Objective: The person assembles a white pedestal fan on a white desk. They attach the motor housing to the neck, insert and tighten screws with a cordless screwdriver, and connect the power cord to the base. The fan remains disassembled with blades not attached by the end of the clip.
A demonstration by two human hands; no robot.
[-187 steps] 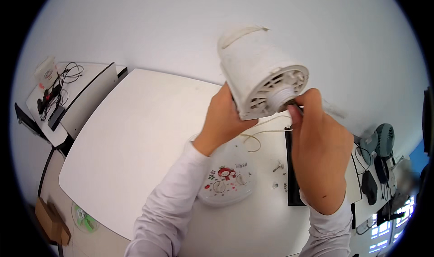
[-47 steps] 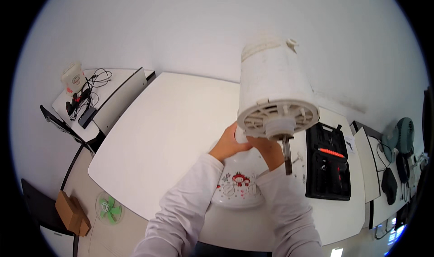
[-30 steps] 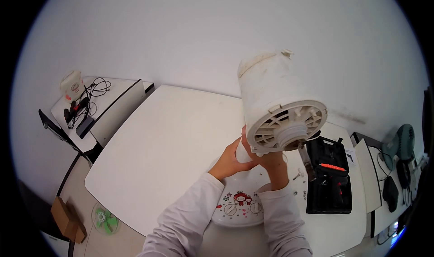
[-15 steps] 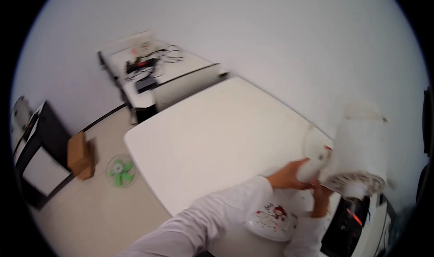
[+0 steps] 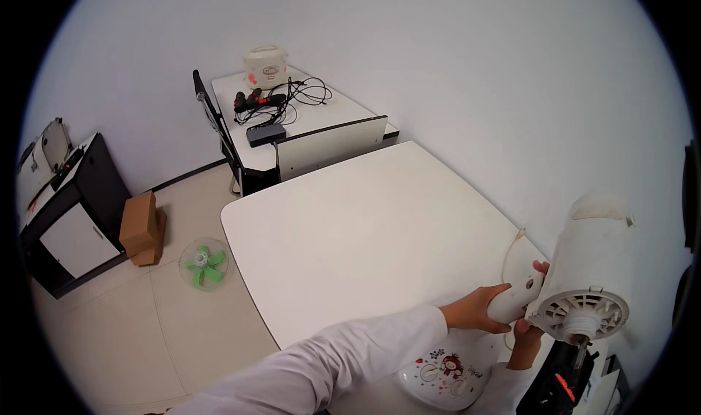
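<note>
A white fan motor housing (image 5: 590,258) is at the right, its vented ring face and bare metal shaft pointing down toward the front. From it a white neck (image 5: 514,300) slants toward the lower left. My left hand (image 5: 475,310) is wrapped around the lower end of this neck. Close under the housing, my right hand (image 5: 527,344) has its fingers against the neck, partly hidden behind it. Below my hands is a rounded white fan base (image 5: 447,375) with a cartoon print and two knobs. Whether neck and base are joined is hidden.
A white table (image 5: 350,232) spreads out under the fan, beside the wall. Behind it, a second desk (image 5: 328,108) bears a rice cooker (image 5: 266,66) and tangled cables. A green fan blade (image 5: 206,265) and cardboard boxes (image 5: 139,221) lie on the floor. A black bag (image 5: 555,382) is at lower right.
The view has shifted, so the desk and table sit farther right and the picture is sharper. Both hands remain on the neck, and the housing appears slightly lower.
</note>
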